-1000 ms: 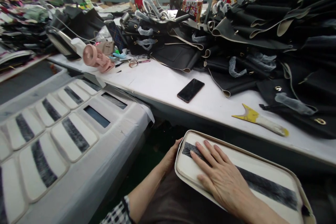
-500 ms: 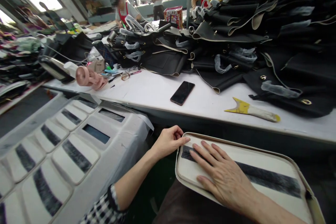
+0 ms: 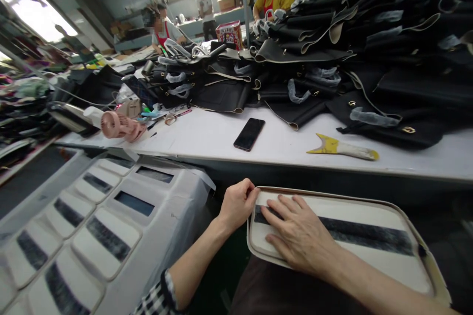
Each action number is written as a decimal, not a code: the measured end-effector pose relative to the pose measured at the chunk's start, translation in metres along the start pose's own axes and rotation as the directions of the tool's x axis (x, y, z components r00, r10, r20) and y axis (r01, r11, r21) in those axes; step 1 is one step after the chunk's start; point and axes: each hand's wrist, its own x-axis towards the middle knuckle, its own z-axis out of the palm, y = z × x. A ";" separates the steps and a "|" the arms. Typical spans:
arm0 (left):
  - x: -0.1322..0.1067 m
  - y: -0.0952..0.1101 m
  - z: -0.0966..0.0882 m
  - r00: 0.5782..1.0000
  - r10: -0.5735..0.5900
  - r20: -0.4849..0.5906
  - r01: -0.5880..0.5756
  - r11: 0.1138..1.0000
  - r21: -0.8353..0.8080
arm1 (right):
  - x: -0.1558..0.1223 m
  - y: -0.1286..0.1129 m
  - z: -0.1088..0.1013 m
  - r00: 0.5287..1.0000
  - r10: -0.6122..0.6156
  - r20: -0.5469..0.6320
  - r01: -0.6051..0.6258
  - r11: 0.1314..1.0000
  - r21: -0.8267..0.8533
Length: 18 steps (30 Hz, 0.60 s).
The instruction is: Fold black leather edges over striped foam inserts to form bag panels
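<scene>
A long cream panel (image 3: 365,209) with rounded corners, a raised rim and a dark strip along its middle rests across my lap. My left hand (image 3: 238,202) is closed on the rim at the panel's far left corner, thumb and fingers pinched together. On the panel's left part lies my right hand (image 3: 301,234), palm down with its fingers spread over the dark strip and the cream surface. The right end of the panel lies partly behind my right forearm, where its rim seems to stand away from the inner sheet.
Similar cream pieces with dark strips (image 3: 107,234) lie on a covered stand at left. On the white table (image 3: 207,133) are a phone (image 3: 249,134), a yellow-ended tool (image 3: 342,147), a pink fan (image 3: 121,125) and piled black bag pieces (image 3: 221,93). Several people work behind.
My left hand has curled more tightly at the panel's corner. My right hand stays flat, shifted slightly left with its fingers a little closer together. The view has turned a little.
</scene>
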 end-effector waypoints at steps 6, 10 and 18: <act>-0.001 -0.001 0.003 0.999 0.032 -0.004 -0.031 0.997 0.072 | 0.000 0.010 0.002 0.999 -0.025 -0.042 0.028 0.998 0.063; -0.002 -0.001 0.006 0.999 0.029 -0.042 -0.024 0.992 0.127 | 0.000 0.009 0.005 1.000 0.028 -0.014 -0.026 0.993 0.111; -0.017 -0.020 -0.001 0.954 -0.202 0.222 0.285 0.838 -0.466 | 0.001 0.006 0.008 0.997 0.065 -0.035 -0.061 0.992 0.113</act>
